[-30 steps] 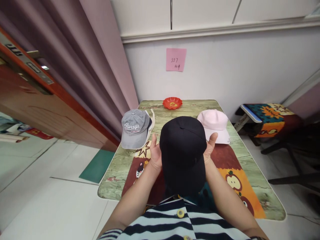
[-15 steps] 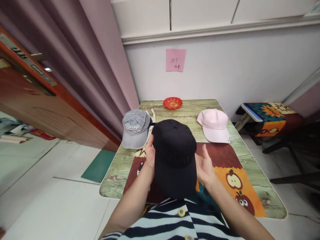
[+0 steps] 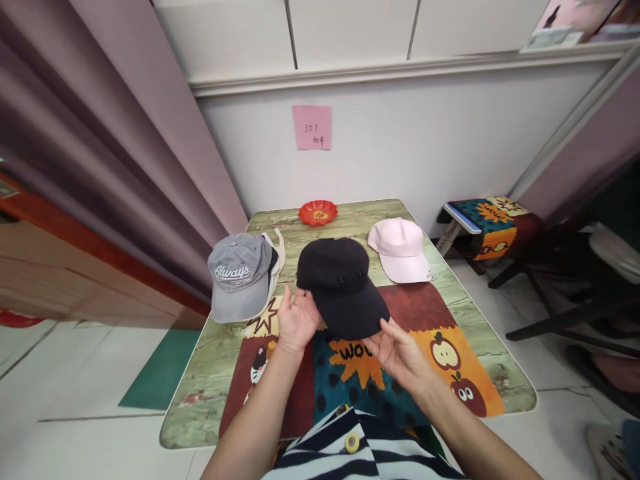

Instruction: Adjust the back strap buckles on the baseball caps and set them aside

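Observation:
A black cap (image 3: 336, 280) is held above the patterned mat, its brim toward the front right. My left hand (image 3: 299, 319) is palm up under the cap's left side, its fingertips partly hidden by the crown. My right hand (image 3: 397, 350) pinches the brim's right front corner, thumb on top. Left of the black cap, a grey cap (image 3: 241, 275) rests on the table, with another cap's edge and strap showing behind it. A pink cap (image 3: 401, 250) lies to the right.
A red scalloped dish (image 3: 319, 213) stands at the back of the green wood-patterned table (image 3: 200, 387). The mat (image 3: 420, 307) covers the table's front middle. A pink note (image 3: 313, 127) is on the wall. Right of the table is a covered stool (image 3: 493, 223).
The black cap has been tilted and turned, its brim swinging to the right, and raised off my chest. My right hand has moved from its side to the brim. The view has shifted right.

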Demonstrator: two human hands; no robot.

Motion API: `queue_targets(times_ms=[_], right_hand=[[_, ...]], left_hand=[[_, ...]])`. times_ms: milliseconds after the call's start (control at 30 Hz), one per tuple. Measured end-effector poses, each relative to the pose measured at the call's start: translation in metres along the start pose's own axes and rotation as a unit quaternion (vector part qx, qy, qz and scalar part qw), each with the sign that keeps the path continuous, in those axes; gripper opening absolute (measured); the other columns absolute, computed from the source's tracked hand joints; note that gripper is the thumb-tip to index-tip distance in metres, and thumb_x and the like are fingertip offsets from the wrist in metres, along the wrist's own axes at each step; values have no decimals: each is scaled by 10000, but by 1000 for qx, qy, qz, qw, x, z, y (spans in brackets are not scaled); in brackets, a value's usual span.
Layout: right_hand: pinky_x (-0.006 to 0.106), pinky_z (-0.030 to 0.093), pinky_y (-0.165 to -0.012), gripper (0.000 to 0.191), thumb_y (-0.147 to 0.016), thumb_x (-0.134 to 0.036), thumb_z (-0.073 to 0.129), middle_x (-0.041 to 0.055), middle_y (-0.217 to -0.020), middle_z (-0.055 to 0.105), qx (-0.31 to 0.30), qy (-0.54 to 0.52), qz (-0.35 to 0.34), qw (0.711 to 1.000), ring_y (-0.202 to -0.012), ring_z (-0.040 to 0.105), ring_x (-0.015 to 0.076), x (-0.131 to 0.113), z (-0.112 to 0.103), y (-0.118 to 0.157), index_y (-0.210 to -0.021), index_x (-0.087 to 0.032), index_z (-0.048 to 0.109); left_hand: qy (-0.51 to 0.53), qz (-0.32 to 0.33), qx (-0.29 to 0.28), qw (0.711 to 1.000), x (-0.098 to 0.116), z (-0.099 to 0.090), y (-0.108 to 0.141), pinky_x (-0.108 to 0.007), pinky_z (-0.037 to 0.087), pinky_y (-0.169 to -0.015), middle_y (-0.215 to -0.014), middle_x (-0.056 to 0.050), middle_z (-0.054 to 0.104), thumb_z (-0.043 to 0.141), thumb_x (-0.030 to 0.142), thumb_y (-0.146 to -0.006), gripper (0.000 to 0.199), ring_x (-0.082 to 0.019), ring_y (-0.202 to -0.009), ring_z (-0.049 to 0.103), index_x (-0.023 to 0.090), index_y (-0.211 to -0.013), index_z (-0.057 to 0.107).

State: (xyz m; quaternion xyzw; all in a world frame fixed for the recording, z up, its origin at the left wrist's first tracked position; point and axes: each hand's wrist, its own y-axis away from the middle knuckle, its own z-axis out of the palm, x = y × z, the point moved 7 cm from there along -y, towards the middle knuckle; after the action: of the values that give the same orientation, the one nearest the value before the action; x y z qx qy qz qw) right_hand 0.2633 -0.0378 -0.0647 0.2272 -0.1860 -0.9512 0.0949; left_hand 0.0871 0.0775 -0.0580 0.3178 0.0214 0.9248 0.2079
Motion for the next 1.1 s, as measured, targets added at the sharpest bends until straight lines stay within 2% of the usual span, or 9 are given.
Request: queue_targets(times_ms=[100,167,300,400,467,567,667,767,1100], right_hand=[[334,626,-891,382,-832,-130,746,11,-1171,763,-9,28,-72,997,-998,748,174,-49,9,-21,-1172,-280,657],[339,626,-903,358,-820,-117,745,3,-1107,777,-9,28,-135,990,-983,750,172,-87,15,-35,-1133,-270,665],[337,616,-930,277,-802,-87,726,4,-1055,779,-10,37,-240,970,-1003,741,168,-157,23,-62,-1023,-246,677],[345,624,-907,283,-787,-60,704,-9,-995,773,35,51,-293,954,-936,745,155,-188,3,-80,-997,-247,673],[331,636,-869,255,-797,-46,679,-12,-953,764,109,61,-286,950,-877,742,141,-192,-27,-92,-970,-234,663],[269,651,-749,192,-816,-16,643,-23,-799,718,259,73,-235,934,-722,714,112,-180,-82,-102,-859,-201,612],[202,631,-613,191,-829,-13,644,-37,-682,647,307,78,-215,924,-594,657,91,-170,-115,-106,-802,-186,566],[187,621,-566,190,-846,-38,652,-37,-655,623,313,88,-208,923,-554,634,88,-170,-125,-108,-782,-182,548],[160,607,-513,356,-748,-43,781,-74,-604,595,307,147,-225,913,-483,614,79,-177,-126,-102,-733,-212,468]], left_hand=[[-88,-15,33,995,-13,-7,3,-390,568,-898,-1274,-124,699,383,673,-957,626,-234,-1047,699,196,-1232,681],[-225,-7,61,972,-22,-19,6,-359,572,-791,-1164,-153,727,480,672,-919,611,-227,-909,707,151,-1151,699],[-509,78,68,855,-32,-37,13,-324,537,-740,-951,-88,745,654,499,-864,364,-209,-819,682,173,-1017,710],[-606,133,42,783,-35,-37,17,-335,531,-797,-974,-67,734,600,388,-901,231,-211,-881,684,202,-974,715],[-629,152,31,762,-35,-35,18,-335,529,-807,-973,-63,730,570,354,-917,211,-210,-893,685,208,-961,717],[-640,167,26,749,-32,-32,17,-331,527,-799,-948,-55,727,559,330,-923,197,-207,-877,685,212,-958,712],[-646,175,25,742,-32,-31,17,-328,524,-795,-945,-53,724,554,320,-925,189,-208,-878,683,212,-950,707],[-646,175,23,743,-33,-31,17,-326,520,-795,-944,-52,725,550,318,-927,189,-206,-876,682,211,-948,704],[-622,169,35,764,-32,-28,19,-331,514,-782,-926,-51,733,591,327,-903,169,-221,-868,683,226,-924,725]])
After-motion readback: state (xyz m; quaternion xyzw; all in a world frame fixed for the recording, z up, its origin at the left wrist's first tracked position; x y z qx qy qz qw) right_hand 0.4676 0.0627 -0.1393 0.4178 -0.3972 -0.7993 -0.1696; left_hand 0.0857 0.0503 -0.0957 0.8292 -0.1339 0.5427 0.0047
